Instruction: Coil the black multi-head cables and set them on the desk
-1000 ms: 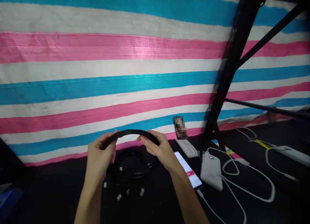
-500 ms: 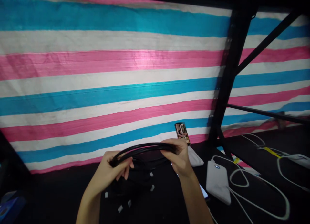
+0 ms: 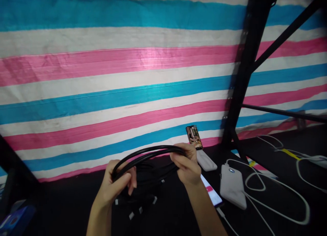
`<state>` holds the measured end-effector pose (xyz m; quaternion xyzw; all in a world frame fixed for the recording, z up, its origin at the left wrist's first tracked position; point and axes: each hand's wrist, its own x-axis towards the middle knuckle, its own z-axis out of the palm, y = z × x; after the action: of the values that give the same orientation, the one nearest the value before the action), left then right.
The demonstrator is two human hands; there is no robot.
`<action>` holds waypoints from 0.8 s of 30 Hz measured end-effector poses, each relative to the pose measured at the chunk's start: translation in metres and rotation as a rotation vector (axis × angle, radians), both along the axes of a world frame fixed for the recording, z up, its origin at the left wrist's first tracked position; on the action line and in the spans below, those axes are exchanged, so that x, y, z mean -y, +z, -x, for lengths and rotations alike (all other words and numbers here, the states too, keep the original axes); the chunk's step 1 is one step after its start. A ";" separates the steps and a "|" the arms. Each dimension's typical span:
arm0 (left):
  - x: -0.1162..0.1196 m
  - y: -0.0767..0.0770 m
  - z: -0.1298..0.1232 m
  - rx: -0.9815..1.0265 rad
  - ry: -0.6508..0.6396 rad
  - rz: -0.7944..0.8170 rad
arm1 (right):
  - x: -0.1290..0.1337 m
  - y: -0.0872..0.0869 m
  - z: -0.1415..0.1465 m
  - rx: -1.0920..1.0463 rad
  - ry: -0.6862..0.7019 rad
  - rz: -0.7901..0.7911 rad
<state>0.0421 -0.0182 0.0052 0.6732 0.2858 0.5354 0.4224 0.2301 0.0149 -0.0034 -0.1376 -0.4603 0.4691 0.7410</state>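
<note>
A coiled black cable [image 3: 150,152] is stretched into an arch between my two hands, above a black surface. My left hand [image 3: 116,181] is closed round the coil's left end, its fingers curled under. At the other end, my right hand [image 3: 187,162] grips the loops between thumb and fingers. Below and behind the held coil lie more black cables, dark against the surface and hard to separate. Several small white tags or cable ends, such as one white piece [image 3: 131,215], show beneath my hands.
A lit phone [image 3: 212,191] lies right of my right forearm. Beside it are a white power bank [image 3: 233,186] with white cables [image 3: 281,215]. Another phone [image 3: 194,137] leans behind a second white block [image 3: 206,161]. A black metal post [image 3: 238,86] stands right; a blue box [image 3: 17,220] sits lower left.
Both hands still hold the coil, its loops now spread a little further apart and arched higher. The view has shifted slightly, and more of the lit phone shows beside my right forearm.
</note>
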 end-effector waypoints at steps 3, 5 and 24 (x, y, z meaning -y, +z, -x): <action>-0.005 -0.002 -0.006 -0.053 -0.057 0.015 | -0.002 0.001 -0.007 -0.025 0.006 -0.048; -0.007 -0.006 -0.009 -0.063 -0.072 0.026 | -0.004 0.002 -0.012 -0.022 -0.006 -0.053; -0.035 -0.018 0.013 0.361 0.419 0.029 | 0.005 0.005 0.012 0.182 0.321 0.046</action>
<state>0.0288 0.0166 -0.0129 0.4868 0.3466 0.7184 0.3561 0.2182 0.0103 0.0021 -0.1213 -0.5304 0.5774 0.6087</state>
